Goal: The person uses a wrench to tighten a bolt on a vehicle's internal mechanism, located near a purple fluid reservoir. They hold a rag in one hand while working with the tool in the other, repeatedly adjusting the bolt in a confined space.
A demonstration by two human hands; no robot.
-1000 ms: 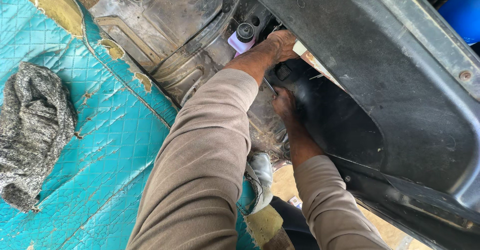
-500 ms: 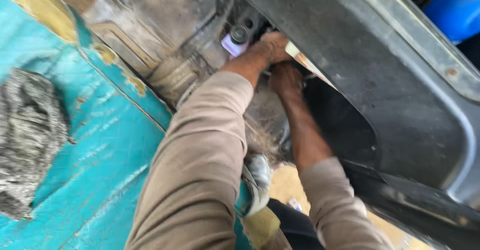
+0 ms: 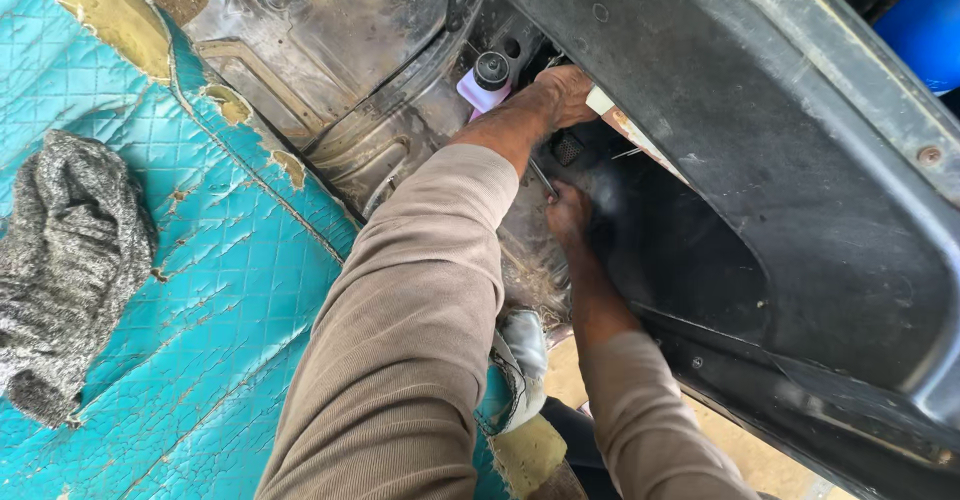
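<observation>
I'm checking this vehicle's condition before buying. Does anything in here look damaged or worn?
Yes. The teal quilted seat cover is cracked all over and torn at its edges, baring yellow foam. The metal floor beyond it is bare and grimy. A grey rag lies crumpled on the seat.

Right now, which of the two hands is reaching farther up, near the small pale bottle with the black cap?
The left hand: it lies beside the bottle, while the right hand sits lower, under the dark panel.

the left hand (image 3: 562,95) grips the edge of a grimy dark panel (image 3: 640,150) under the dashboard, beside a small pale bottle with a black cap (image 3: 487,80), while the right hand (image 3: 568,215) below pinches a thin metal rod (image 3: 543,178).
</observation>
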